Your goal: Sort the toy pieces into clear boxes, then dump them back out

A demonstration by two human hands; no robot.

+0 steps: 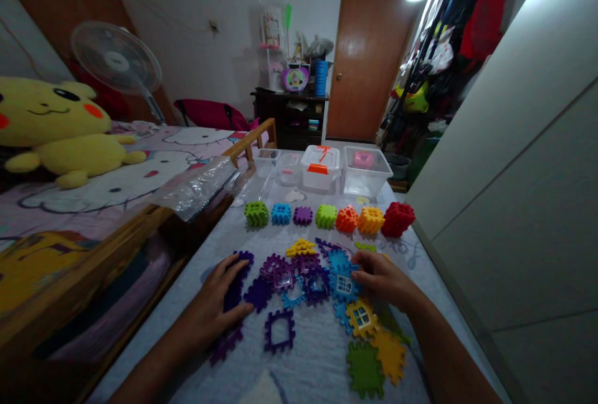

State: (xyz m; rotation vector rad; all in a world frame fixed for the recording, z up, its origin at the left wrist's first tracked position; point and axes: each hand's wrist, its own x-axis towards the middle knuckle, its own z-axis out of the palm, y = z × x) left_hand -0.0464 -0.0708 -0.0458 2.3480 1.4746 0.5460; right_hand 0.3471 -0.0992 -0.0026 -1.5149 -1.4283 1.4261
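Observation:
My left hand (217,301) rests over dark purple toothed building tiles (233,295), thumb and fingers spread apart. A purple square frame tile (279,331) lies to its right. My right hand (385,276) has its fingertips and thumb bent onto the edge of a light blue window tile (344,284); its other fingers are partly hidden. Between the hands lies a loose pile with a violet tile (283,278), a dark purple frame (317,286) and a yellow roof-shaped piece (301,247). A yellow window tile (362,318) and a green tile (365,368) lie below my right hand.
Stacks of tiles sorted by colour stand in a row behind the pile, from a green stack (256,213) to a red stack (398,220). Plastic boxes (367,173) stand at the far end. A wooden bed rail (154,236) borders the left, a pale cabinet (523,173) the right.

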